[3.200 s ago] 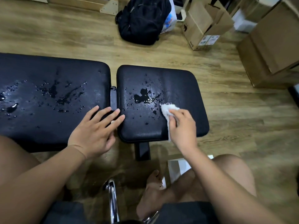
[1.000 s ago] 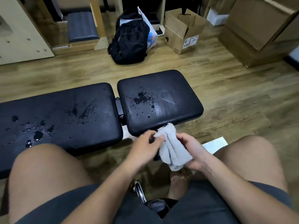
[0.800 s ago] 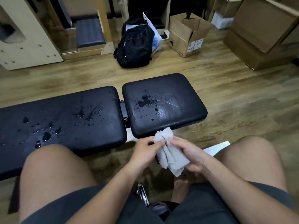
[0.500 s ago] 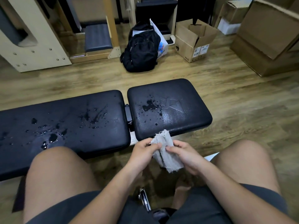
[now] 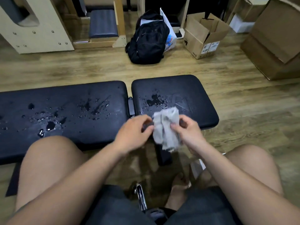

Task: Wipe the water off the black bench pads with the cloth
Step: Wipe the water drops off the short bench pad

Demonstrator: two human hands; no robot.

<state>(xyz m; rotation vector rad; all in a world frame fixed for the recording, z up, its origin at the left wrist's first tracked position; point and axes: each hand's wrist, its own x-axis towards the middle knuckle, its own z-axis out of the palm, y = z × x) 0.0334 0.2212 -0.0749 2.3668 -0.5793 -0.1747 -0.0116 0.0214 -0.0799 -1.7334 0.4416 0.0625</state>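
Note:
Two black bench pads lie side by side in front of my knees. The long left pad (image 5: 68,96) carries many water drops and small puddles. The shorter right pad (image 5: 194,88) has a puddle and drops near its middle, with a smeared streak to the right of them. A crumpled grey-white cloth (image 5: 166,129) hangs above the right pad's near edge. My left hand (image 5: 133,132) pinches the cloth's left side and my right hand (image 5: 188,132) grips its right side. The picture is blurred around the hands.
A black backpack (image 5: 147,41) with a white bag behind it stands on the wooden floor beyond the pads. Cardboard boxes (image 5: 204,36) fill the far right. A wooden frame with a dark cushion (image 5: 103,23) stands at the back left. A chrome bar (image 5: 141,197) runs between my legs.
My right hand was wiping the right pad while the left rested by the gap. Both hands then took the cloth in front of the pad, and now hold it higher, over the near edge.

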